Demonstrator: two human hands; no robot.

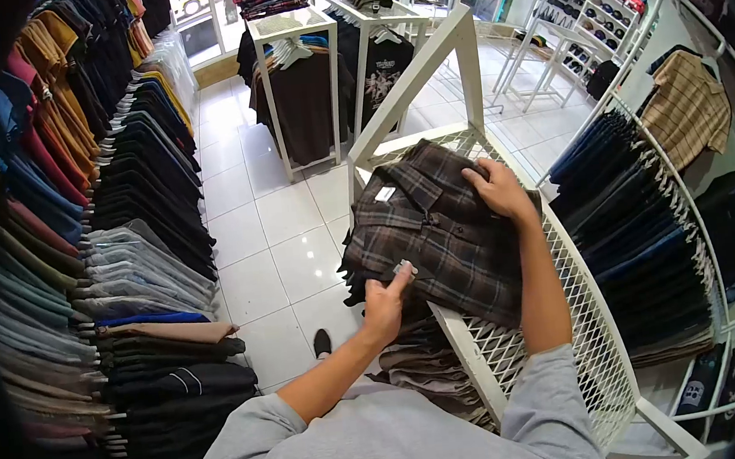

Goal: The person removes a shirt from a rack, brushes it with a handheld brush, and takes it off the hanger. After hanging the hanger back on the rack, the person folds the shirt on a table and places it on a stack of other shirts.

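Note:
A dark brown plaid shirt (466,260), folded with its collar toward the top, lies on the white mesh shelf (586,324) and overhangs its left edge. A white tag (384,194) shows near the collar. My left hand (385,305) grips the shirt's lower left edge, thumb on top and fingers curled underneath. At the shirt's upper right, my right hand (500,190) holds the edge between thumb and fingers. Other dark garments show under the shirt's left side.
Racks of hanging clothes (139,267) line the left side. Trousers (631,241) hang at the right. White display stands (293,26) bear folded shirts ahead. Tiled floor (283,211) runs between them. A slanted white beam (411,77) rises behind the shelf.

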